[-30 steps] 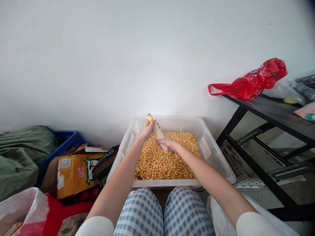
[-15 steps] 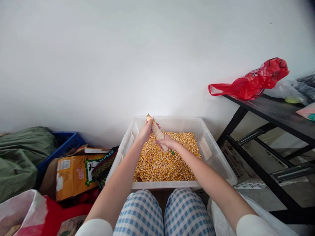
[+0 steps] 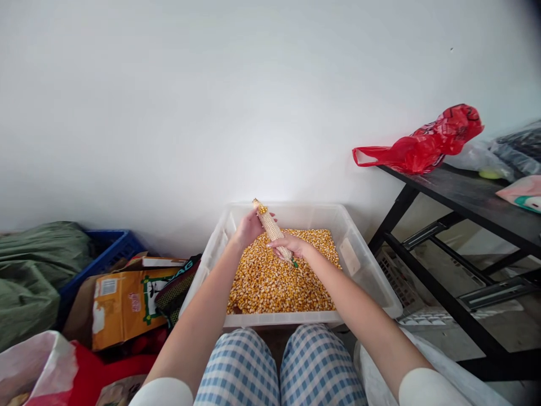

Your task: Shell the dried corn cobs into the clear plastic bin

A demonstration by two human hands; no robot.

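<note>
A mostly bare corn cob [image 3: 273, 228], with a few yellow kernels left near its far tip, slants over a tub of loose corn kernels [image 3: 274, 287]. My left hand [image 3: 250, 226] is closed around the cob's upper part, fingers behind it. Lower down, my right hand [image 3: 291, 246] grips the cob with the thumb across its top. Something small and green [image 3: 295, 263] shows by the cob's lower end. The kernels fill the bottom of a translucent plastic tub [image 3: 363, 287] in front of my knees.
A black metal table [image 3: 473, 197] stands at the right with a red plastic bag [image 3: 426, 146] on its corner. On the left are a cardboard box [image 3: 122, 307], a blue crate [image 3: 127, 239] and a green cloth [image 3: 38, 270]. A white wall [image 3: 211, 101] rises behind the tub.
The remaining kernels near the cob's tip show more fully, as my left fingers uncover them. Both hands stay on the cob over the tub. The view has shifted slightly.
</note>
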